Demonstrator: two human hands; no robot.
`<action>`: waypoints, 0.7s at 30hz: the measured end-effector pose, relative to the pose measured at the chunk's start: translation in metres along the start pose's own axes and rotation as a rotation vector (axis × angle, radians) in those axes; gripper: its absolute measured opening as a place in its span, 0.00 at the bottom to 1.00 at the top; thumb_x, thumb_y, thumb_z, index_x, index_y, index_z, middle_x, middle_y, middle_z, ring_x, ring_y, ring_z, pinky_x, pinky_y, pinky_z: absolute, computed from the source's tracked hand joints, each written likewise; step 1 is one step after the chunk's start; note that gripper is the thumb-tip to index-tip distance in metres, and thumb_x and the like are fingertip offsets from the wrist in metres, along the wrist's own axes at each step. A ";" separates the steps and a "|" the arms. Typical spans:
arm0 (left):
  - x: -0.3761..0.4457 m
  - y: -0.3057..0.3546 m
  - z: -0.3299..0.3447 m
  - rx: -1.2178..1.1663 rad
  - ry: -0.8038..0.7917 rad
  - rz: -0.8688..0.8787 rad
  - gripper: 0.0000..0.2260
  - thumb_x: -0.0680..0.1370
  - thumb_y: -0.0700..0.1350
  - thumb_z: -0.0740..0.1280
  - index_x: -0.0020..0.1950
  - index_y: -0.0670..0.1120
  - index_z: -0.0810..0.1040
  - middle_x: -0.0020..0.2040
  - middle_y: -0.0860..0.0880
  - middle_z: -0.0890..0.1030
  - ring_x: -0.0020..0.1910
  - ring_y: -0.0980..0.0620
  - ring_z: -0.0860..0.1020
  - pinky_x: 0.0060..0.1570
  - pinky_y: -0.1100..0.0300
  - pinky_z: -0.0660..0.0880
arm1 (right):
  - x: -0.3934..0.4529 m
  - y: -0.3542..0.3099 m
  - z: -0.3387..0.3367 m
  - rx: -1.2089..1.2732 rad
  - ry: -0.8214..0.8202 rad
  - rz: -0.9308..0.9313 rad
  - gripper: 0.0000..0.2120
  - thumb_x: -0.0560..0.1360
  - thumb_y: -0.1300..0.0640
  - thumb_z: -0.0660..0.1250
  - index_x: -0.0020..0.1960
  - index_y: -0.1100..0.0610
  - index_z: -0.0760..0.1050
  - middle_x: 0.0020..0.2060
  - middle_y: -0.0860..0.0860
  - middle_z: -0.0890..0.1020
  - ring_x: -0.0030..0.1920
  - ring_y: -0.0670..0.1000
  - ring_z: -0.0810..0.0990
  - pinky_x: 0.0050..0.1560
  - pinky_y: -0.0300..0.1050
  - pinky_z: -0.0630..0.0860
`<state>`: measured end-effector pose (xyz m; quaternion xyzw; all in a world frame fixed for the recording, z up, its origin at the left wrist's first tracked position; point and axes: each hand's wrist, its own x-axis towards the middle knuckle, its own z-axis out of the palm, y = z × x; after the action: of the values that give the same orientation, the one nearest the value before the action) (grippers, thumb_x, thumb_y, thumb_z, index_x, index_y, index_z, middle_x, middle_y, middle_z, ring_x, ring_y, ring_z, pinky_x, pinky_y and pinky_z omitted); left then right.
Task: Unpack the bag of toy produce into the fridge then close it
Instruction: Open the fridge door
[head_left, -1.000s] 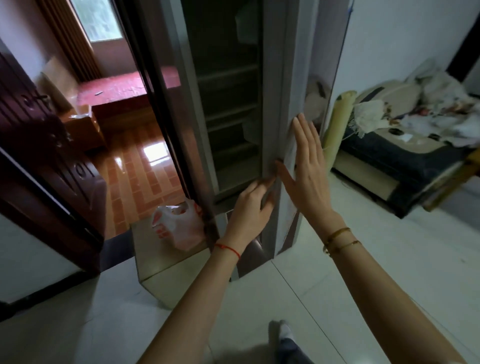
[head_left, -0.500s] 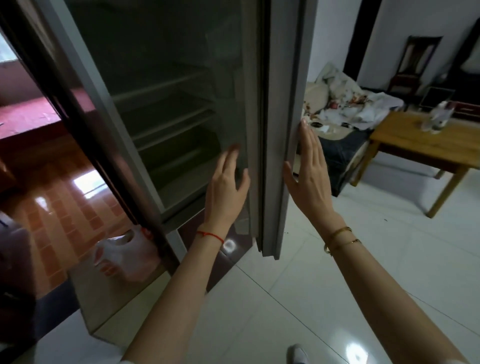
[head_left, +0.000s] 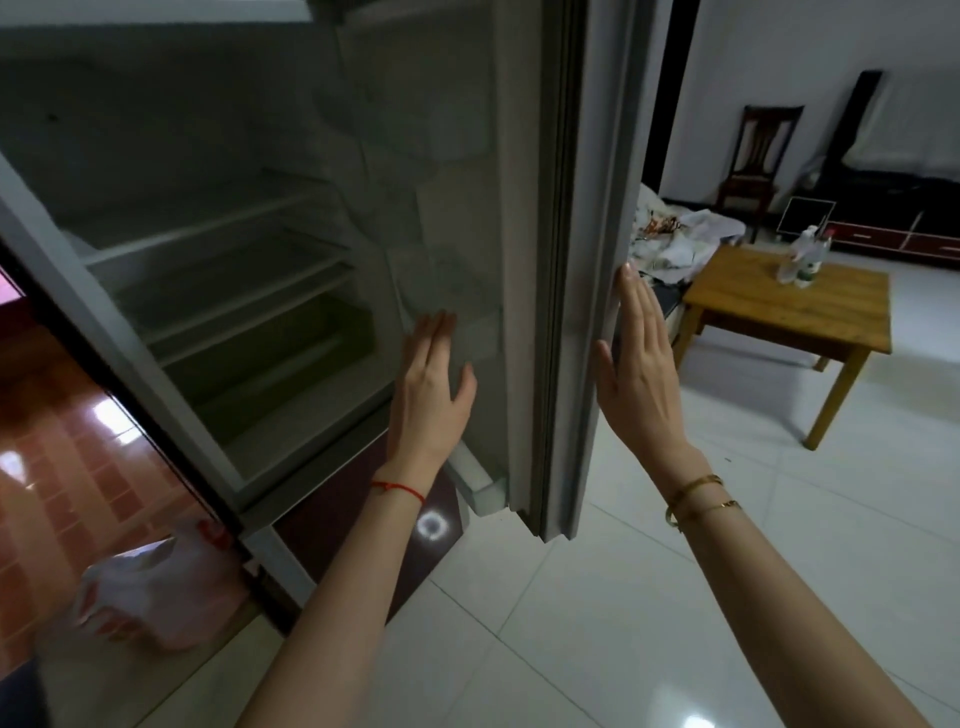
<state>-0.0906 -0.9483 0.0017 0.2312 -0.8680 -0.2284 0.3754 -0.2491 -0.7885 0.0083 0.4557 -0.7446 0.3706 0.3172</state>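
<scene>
We are looking into a dim fridge (head_left: 218, 270) whose shelves are sitting in grey-green shadow, while the room on the right is glowing with soft daylight. Glare is bouncing off the white floor tiles (head_left: 597, 623) and the red tiled floor (head_left: 62, 452) on the left. The plastic bag (head_left: 150, 597) is smearing with blur, and straight lines are bowing near the edges. Both hands are showing fairly sharp and evenly lit.

Open fridge (head_left: 218, 270) with bare white shelves, door (head_left: 524, 260) swung wide; white plastic bag (head_left: 156, 597) on floor beside its base.
</scene>
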 end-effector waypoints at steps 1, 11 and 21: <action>0.004 0.004 0.008 -0.001 -0.007 0.003 0.25 0.81 0.45 0.62 0.77 0.47 0.62 0.78 0.47 0.62 0.78 0.47 0.57 0.74 0.49 0.62 | 0.003 0.011 -0.002 -0.007 0.004 -0.003 0.30 0.80 0.65 0.58 0.79 0.63 0.50 0.78 0.57 0.54 0.79 0.55 0.52 0.77 0.58 0.58; 0.040 0.053 0.085 0.004 0.052 0.058 0.20 0.81 0.42 0.62 0.73 0.44 0.69 0.74 0.48 0.69 0.75 0.53 0.61 0.74 0.54 0.62 | 0.042 0.119 -0.008 -0.066 -0.008 0.000 0.32 0.77 0.69 0.57 0.79 0.62 0.51 0.79 0.56 0.55 0.79 0.55 0.51 0.78 0.55 0.55; 0.088 0.078 0.159 0.071 0.038 0.218 0.22 0.80 0.38 0.63 0.75 0.43 0.67 0.74 0.47 0.69 0.76 0.51 0.61 0.77 0.58 0.48 | 0.091 0.204 0.004 0.005 -0.063 0.104 0.28 0.81 0.60 0.55 0.79 0.60 0.50 0.79 0.54 0.55 0.79 0.51 0.50 0.79 0.50 0.52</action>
<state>-0.2827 -0.9019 -0.0032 0.1530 -0.8882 -0.1510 0.4061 -0.4711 -0.7688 0.0265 0.4285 -0.7760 0.3738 0.2728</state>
